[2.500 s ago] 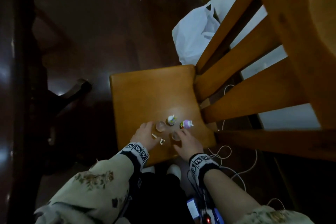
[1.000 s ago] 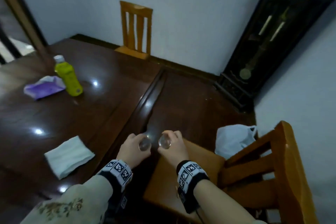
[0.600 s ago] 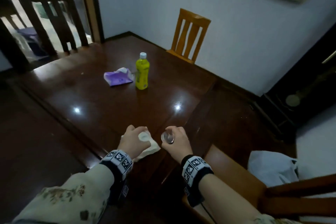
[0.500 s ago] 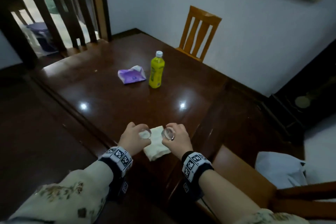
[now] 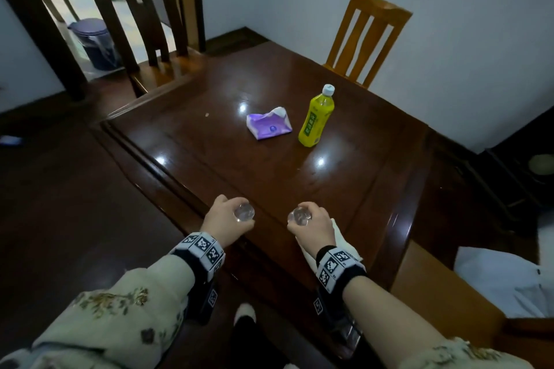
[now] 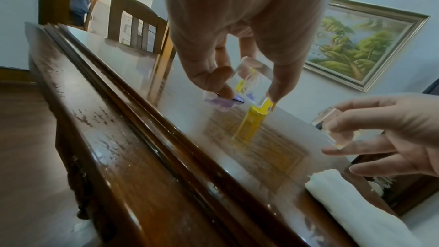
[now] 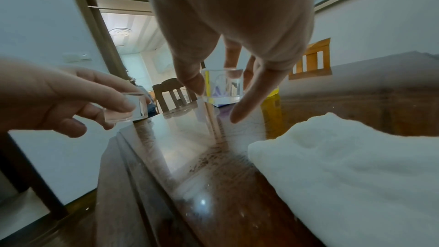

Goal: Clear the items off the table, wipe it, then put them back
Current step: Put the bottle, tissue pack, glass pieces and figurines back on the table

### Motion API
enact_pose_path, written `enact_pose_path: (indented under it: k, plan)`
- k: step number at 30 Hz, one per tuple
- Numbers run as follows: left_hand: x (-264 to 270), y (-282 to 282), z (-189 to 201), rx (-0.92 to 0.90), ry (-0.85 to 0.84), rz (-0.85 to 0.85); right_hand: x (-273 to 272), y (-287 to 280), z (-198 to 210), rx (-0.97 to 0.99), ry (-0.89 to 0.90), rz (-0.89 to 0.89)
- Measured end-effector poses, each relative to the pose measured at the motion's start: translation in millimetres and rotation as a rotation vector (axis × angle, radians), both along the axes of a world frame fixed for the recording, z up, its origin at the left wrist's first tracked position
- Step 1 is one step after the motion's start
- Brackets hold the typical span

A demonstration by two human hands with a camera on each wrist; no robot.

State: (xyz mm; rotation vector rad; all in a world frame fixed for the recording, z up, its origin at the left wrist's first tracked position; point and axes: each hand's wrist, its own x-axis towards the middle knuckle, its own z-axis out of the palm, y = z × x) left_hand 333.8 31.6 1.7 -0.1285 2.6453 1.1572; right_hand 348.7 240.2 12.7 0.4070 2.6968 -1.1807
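Left hand [image 5: 225,223] pinches a small clear glass [image 5: 244,212] between thumb and fingertips, held above the near edge of the table [image 5: 269,177]; whether the base touches the wood can't be told. Right hand [image 5: 311,226] grips a second clear glass [image 5: 298,216] the same way, fingers curled round its rim, just inside the near edge and right of the left hand. Both hands well apart from each other.

Dark glossy wooden table takes most of the head view. Dark chair [image 5: 132,9] at the far left corner, light wooden chair [image 5: 367,36] at the far edge. White plastic bag [image 5: 497,284] on the floor off the right edge, beside another light wooden chair seat [image 5: 434,287]. Folded white cloth [image 5: 344,244] lies at the near edge, partly under the right wrist. Yellow-green bottle [image 5: 316,117] stands upright near the table's middle, white cap on. Purple tissue pack [image 5: 269,124] lies flat just left of the bottle, not touching it.
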Motion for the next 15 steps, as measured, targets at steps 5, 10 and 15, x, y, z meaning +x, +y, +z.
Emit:
enact_pose_path:
  k: [5, 10, 15]
  plan:
    - [-48.6, -11.5, -10.5, -0.032, -0.024, -0.038, -49.3, -12.2, -13.4, 0.080, -0.032, -0.041]
    - [-114.7, -30.6, -10.2, -0.105, -0.052, -0.054, -114.4, -30.3, -21.7, 0.035, -0.074, -0.070]
    - [-170.2, -47.4, -7.0, -0.158, -0.074, -0.065, -165.9, -42.8, -25.4, 0.021, -0.100, -0.123]
